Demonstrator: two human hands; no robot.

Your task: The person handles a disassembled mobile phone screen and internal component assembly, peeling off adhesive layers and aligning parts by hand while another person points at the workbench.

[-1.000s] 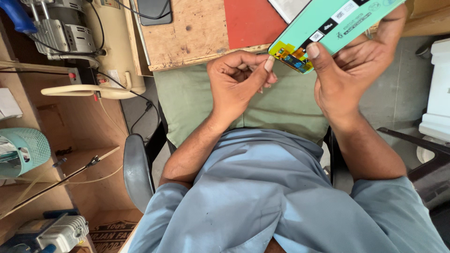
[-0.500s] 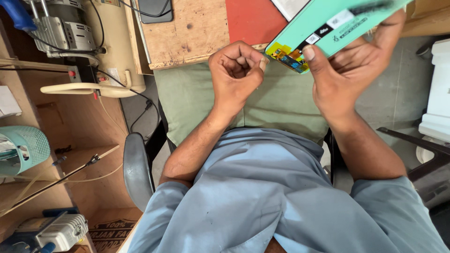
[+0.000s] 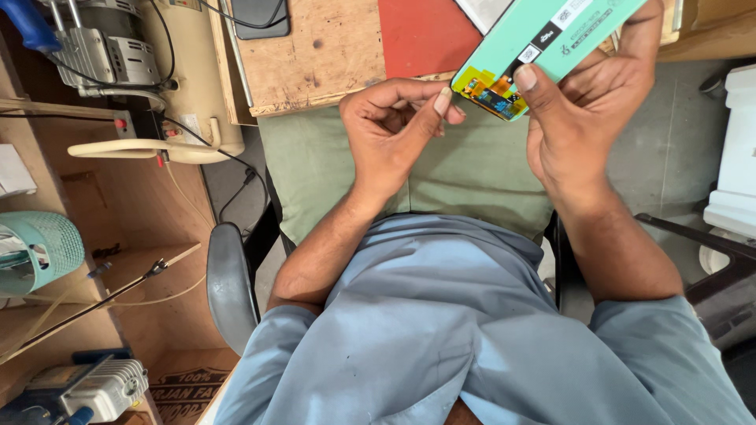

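My right hand (image 3: pixel 587 118) grips a mint-green flat phone screen panel (image 3: pixel 551 35) with small labels, thumb pressed near its lower end. An orange-and-yellow flex cable part (image 3: pixel 492 93) sits at that end. My left hand (image 3: pixel 394 130) hovers just left of it with the fingers curled in and the thumb tip almost touching the flex part; nothing shows in that hand. Both hands are above a green cloth (image 3: pixel 472 173) on my lap, at the edge of a wooden workbench (image 3: pixel 315 55).
A red mat (image 3: pixel 417 35) and a dark phone (image 3: pixel 260 16) lie on the bench. A cream machine with cables (image 3: pixel 142 79) stands at left, a teal mesh basket (image 3: pixel 43 252) lower left, a grey chair armrest (image 3: pixel 228 283) beside me, and white boxes (image 3: pixel 732 157) at right.
My left hand left the flex end, curled into a fist, and now has its thumb stretched back toward the flex. The panel has shifted slightly in my right hand.
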